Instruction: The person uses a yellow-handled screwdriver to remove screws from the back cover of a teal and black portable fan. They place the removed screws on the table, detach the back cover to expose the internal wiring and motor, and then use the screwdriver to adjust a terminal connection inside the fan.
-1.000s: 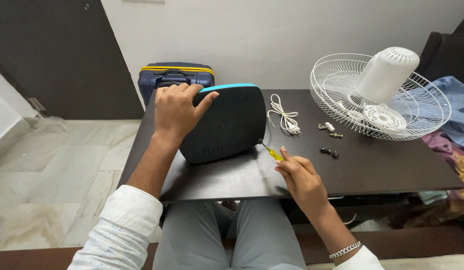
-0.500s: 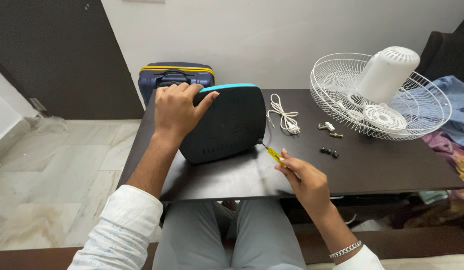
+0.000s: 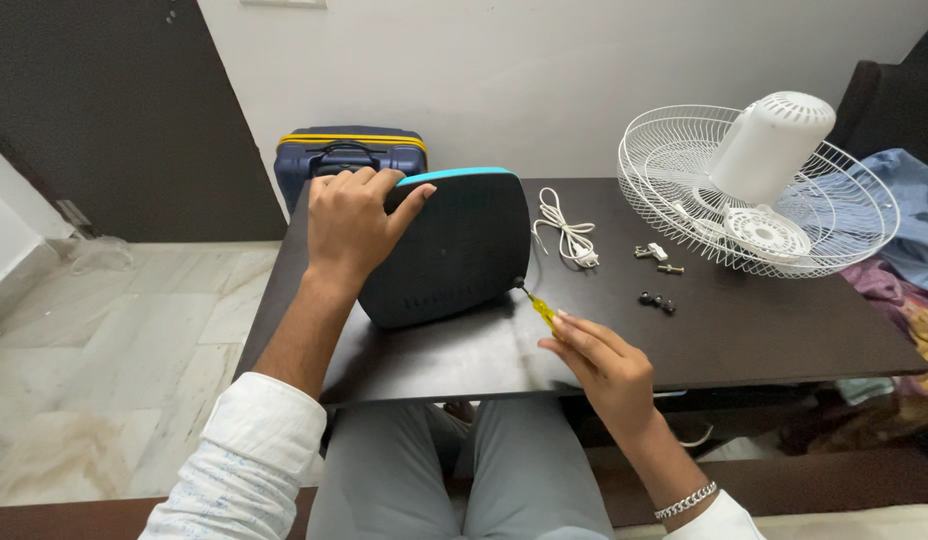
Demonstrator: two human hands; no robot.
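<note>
Propped on edge mid-surface, dark rounded fan base with teal rim: likely rigid, smooth, fairly heavy, best gripped at top edge as left hand does, right hand pinching yellow screwdriver at lower right edge, white fan grille far right.

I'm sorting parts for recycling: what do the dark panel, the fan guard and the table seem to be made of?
Dark panel: probably moulded plastic, matte, with rounded corners and a turquoise rim. Fan guard: looks like white-coated metal wire, thin ribs; its motor cover appears to be vented white plastic. Table: likely dark laminate or veneered wood with a soft sheen; which one cannot be told.
</note>
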